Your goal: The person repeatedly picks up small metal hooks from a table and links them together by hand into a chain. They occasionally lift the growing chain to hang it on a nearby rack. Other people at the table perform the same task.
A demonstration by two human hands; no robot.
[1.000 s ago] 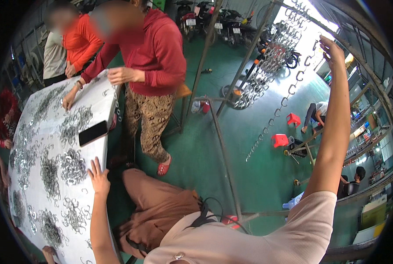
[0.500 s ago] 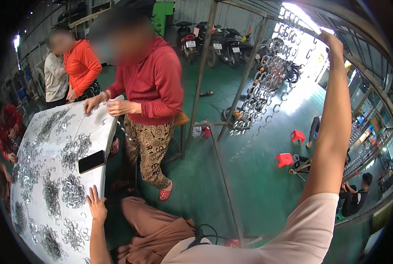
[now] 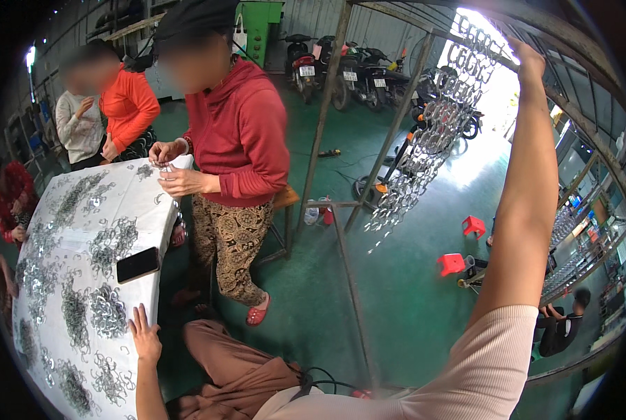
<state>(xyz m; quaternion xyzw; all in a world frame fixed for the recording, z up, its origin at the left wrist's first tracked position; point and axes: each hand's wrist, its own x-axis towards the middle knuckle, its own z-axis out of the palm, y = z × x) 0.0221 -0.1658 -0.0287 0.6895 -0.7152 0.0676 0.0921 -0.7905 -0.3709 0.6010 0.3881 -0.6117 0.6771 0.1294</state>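
Note:
My left hand (image 3: 145,339) lies on the near right edge of a white-covered table (image 3: 145,218), fingers stretched out and nothing in them. Just beyond its fingertips is a heap of small curved metal hooks (image 3: 108,312). A dark phone (image 3: 138,265) lies farther up the same edge. My right arm is raised high, and my right hand (image 3: 530,61) is at the top bar of a metal frame (image 3: 498,57). Its fingers look closed; glare hides what they hold, if anything. Left of it, rows of linked metal hooks (image 3: 435,126) hang from the frame.
A person in a red jacket (image 3: 246,126) stands across the table corner, both hands together on something small. Other people (image 3: 127,105) stand at the far side. Frame posts (image 3: 320,119) rise ahead. Red stools (image 3: 451,264) stand on the green floor; motorcycles (image 3: 300,66) are parked behind.
The separate strand on the right of the hanging rows now hangs closer among the others. The red-jacketed person's hands have come together. My left hand stays flat on the table; my right stays raised.

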